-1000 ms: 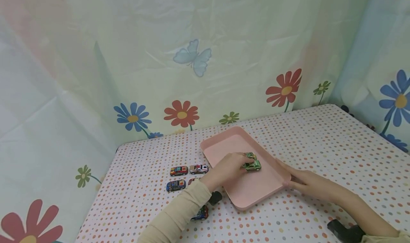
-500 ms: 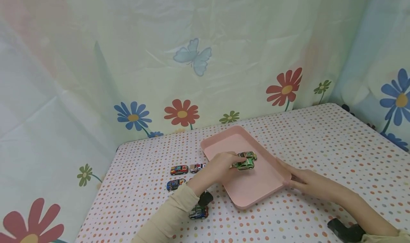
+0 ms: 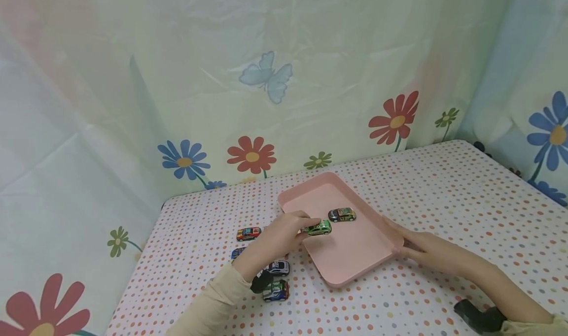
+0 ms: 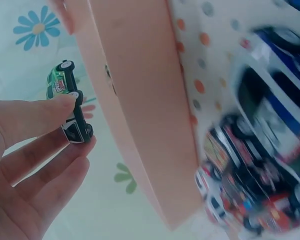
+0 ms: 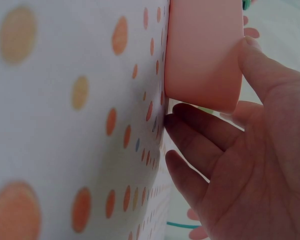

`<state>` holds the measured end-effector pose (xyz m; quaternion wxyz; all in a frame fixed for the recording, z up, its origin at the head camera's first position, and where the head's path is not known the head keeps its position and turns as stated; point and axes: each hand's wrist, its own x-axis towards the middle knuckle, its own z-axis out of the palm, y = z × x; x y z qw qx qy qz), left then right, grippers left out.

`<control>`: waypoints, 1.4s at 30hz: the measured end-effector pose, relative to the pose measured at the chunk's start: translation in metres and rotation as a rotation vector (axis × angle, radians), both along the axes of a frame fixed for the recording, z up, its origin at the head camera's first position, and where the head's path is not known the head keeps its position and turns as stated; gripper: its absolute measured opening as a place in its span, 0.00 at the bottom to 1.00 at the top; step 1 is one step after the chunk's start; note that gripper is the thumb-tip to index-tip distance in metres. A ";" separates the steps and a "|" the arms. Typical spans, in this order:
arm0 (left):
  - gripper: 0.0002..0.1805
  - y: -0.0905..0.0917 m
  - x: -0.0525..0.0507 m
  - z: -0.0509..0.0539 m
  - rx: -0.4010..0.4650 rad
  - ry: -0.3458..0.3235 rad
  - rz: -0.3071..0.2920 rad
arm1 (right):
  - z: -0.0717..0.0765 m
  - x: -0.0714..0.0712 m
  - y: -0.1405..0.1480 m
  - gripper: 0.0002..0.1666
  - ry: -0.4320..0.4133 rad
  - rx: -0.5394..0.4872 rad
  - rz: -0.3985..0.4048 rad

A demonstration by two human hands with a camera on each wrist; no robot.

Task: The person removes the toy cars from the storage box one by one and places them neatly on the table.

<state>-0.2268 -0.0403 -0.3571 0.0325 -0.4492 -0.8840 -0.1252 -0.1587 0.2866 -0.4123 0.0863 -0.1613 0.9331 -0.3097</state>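
My left hand (image 3: 284, 232) pinches a green toy car (image 3: 320, 227) between thumb and fingers, above the left side of the pink tray (image 3: 350, 262). In the left wrist view the same green car (image 4: 61, 87) is tipped on end, its wheels facing the tray wall (image 4: 145, 115). A second toy car (image 3: 342, 215), dark with green and orange markings, sits in the tray to the right of the held one. At the tray's right corner my right hand (image 3: 426, 250) touches the wall with nearly straight fingers; in the right wrist view its thumb (image 5: 262, 65) lies against the rim.
Left of the tray, several toy cars stand on the dotted tablecloth: a red and yellow one (image 3: 248, 234), a white and black one (image 3: 278, 268), a green and blue one (image 3: 275, 290) and a blue one (image 3: 238, 252) partly behind my arm. A flowered curtain (image 3: 199, 104) hangs behind.
My left hand has moved left with the green car, away from the other car in the tray toward the left rim. My right hand has stayed at the corner.
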 end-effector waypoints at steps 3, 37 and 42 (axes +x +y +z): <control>0.22 -0.009 0.000 -0.001 0.013 0.015 -0.013 | 0.000 0.000 0.000 0.44 -0.001 -0.004 0.002; 0.25 -0.124 0.032 -0.019 0.055 -0.170 0.183 | -0.002 -0.001 0.000 0.46 -0.051 -0.002 -0.023; 0.26 -0.138 0.036 -0.020 0.078 -0.153 0.202 | 0.000 -0.002 0.000 0.45 -0.038 -0.001 -0.014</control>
